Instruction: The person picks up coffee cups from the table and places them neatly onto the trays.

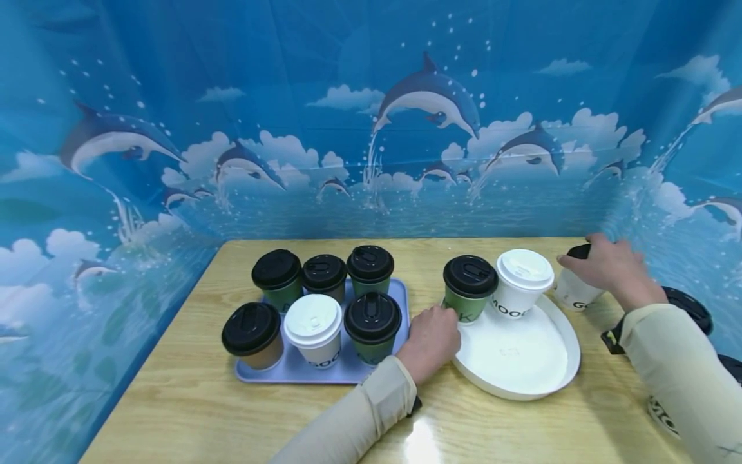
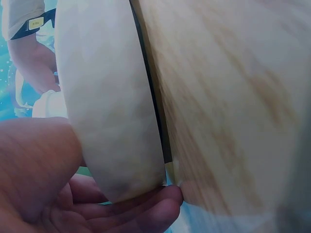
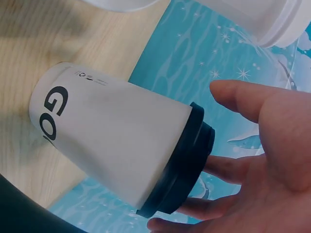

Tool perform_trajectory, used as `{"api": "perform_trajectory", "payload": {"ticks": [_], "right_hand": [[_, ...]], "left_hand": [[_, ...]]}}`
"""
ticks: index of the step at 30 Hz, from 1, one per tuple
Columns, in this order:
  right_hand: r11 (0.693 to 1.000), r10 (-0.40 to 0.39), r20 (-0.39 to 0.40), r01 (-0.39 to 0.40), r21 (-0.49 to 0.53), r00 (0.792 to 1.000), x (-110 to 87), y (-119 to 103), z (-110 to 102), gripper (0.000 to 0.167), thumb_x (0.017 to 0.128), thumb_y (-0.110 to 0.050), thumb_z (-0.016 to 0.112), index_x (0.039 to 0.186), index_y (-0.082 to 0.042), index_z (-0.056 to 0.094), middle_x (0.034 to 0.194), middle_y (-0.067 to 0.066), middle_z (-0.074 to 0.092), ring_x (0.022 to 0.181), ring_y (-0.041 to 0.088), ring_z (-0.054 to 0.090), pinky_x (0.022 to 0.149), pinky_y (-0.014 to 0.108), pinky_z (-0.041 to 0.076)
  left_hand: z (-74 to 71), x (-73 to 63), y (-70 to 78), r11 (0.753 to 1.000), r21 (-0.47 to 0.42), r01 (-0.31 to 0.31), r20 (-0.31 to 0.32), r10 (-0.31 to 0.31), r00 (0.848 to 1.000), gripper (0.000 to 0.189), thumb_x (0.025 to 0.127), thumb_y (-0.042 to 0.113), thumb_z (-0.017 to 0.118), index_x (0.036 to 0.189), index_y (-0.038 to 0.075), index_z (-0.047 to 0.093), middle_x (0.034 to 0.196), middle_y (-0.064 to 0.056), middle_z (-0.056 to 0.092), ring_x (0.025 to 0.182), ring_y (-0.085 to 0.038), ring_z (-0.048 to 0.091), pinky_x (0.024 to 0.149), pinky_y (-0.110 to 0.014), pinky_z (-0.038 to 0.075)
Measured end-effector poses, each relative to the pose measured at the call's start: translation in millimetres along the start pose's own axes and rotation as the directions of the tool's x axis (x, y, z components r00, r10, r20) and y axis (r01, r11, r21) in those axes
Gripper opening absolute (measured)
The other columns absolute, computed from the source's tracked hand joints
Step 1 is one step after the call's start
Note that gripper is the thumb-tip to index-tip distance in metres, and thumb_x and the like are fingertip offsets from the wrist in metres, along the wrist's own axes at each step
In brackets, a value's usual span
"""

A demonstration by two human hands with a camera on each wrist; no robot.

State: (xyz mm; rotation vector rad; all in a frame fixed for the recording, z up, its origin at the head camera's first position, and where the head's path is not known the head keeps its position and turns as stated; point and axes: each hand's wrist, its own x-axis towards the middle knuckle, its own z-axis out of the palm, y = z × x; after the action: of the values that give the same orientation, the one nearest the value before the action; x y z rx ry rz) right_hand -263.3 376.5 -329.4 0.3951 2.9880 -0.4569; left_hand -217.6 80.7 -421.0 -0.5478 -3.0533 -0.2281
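Observation:
My left hand [image 1: 431, 341] grips the left edge of a round white tray [image 1: 522, 390]; in the left wrist view its fingers [image 2: 155, 208] curl under the tray's rim [image 2: 112, 97]. On the tray stand a green cup with a black lid [image 1: 471, 287] and a white cup with a white lid [image 1: 523, 283]. Beyond the tray's right side, my right hand [image 1: 614, 267] reaches over a white paper cup with a black lid [image 3: 116, 136]. In the right wrist view its fingers [image 3: 223, 167] lie behind the lid, while the thumb [image 3: 238, 99] stands apart from it.
A lavender tray [image 1: 272, 374] on the left holds several lidded cups, green, brown and white. More black-lidded cups [image 1: 690, 309] stand at the right, partly hidden by my right sleeve. A blue dolphin-print curtain [image 1: 371, 129] borders the wooden table [image 1: 191, 386].

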Motion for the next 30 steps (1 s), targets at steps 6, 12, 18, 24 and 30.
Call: {"api": "perform_trajectory", "payload": {"ticks": [6, 12, 18, 24, 30], "right_hand": [[1.0, 0.009, 0.001, -0.009, 0.015, 1.0, -0.6, -0.6, 3.0, 0.108, 0.095, -0.064, 0.058, 0.157, 0.013, 0.015, 0.145, 0.055, 0.011, 0.128, 0.076, 0.014, 0.093, 0.083, 0.031], [0.999, 0.006, -0.005, -0.006, 0.032, 1.0, 1.2, 1.1, 6.6, 0.103, 0.097, -0.055, 0.062, 0.158, 0.012, 0.012, 0.144, 0.056, 0.009, 0.128, 0.077, 0.014, 0.092, 0.083, 0.032], [0.999, -0.005, -0.012, 0.006, 0.05, 1.0, 1.0, 1.6, 7.8, 0.094, 0.098, -0.044, 0.063, 0.157, 0.011, 0.016, 0.144, 0.056, 0.007, 0.127, 0.078, 0.014, 0.091, 0.082, 0.034], [0.998, -0.024, -0.016, 0.024, 0.056, 1.0, 1.0, 4.6, 8.0, 0.092, 0.099, -0.042, 0.063, 0.157, 0.011, 0.016, 0.142, 0.057, 0.008, 0.125, 0.077, 0.017, 0.087, 0.08, 0.036], [0.996, -0.072, -0.075, 0.076, 0.054, 0.995, -0.9, 6.3, 9.4, 0.09, 0.097, -0.039, 0.066, 0.156, 0.013, 0.022, 0.139, 0.054, 0.018, 0.121, 0.072, 0.026, 0.082, 0.077, 0.041]], "left_hand": [[-0.2, -0.1, -0.1, 1.0, -0.003, 0.002, 0.006, -0.002, 1.0, 0.014, 0.095, 0.02, 0.069, 0.087, 0.011, 0.076, 0.08, -0.007, 0.07, 0.068, -0.019, 0.067, 0.049, -0.034, 0.05], [-0.1, -0.3, -0.3, 1.0, -0.006, -0.001, 0.007, 0.001, 1.0, 0.014, 0.095, 0.021, 0.069, 0.087, 0.011, 0.076, 0.08, -0.007, 0.07, 0.068, -0.019, 0.067, 0.049, -0.034, 0.05], [-0.5, -0.7, -0.2, 1.0, 0.0, -0.001, 0.007, 0.001, 1.0, 0.014, 0.095, 0.021, 0.069, 0.087, 0.011, 0.076, 0.08, -0.006, 0.07, 0.068, -0.019, 0.067, 0.05, -0.034, 0.05], [-0.9, -0.6, 0.1, 1.0, 0.002, 0.002, 0.021, -0.002, 1.0, 0.015, 0.096, 0.021, 0.068, 0.088, 0.011, 0.076, 0.08, -0.006, 0.07, 0.067, -0.018, 0.067, 0.049, -0.034, 0.05], [-1.6, -0.1, 0.2, 1.0, -0.004, 0.002, 0.022, -0.002, 1.0, 0.015, 0.096, 0.021, 0.068, 0.088, 0.011, 0.076, 0.079, -0.006, 0.07, 0.066, -0.018, 0.066, 0.049, -0.033, 0.049]]}}
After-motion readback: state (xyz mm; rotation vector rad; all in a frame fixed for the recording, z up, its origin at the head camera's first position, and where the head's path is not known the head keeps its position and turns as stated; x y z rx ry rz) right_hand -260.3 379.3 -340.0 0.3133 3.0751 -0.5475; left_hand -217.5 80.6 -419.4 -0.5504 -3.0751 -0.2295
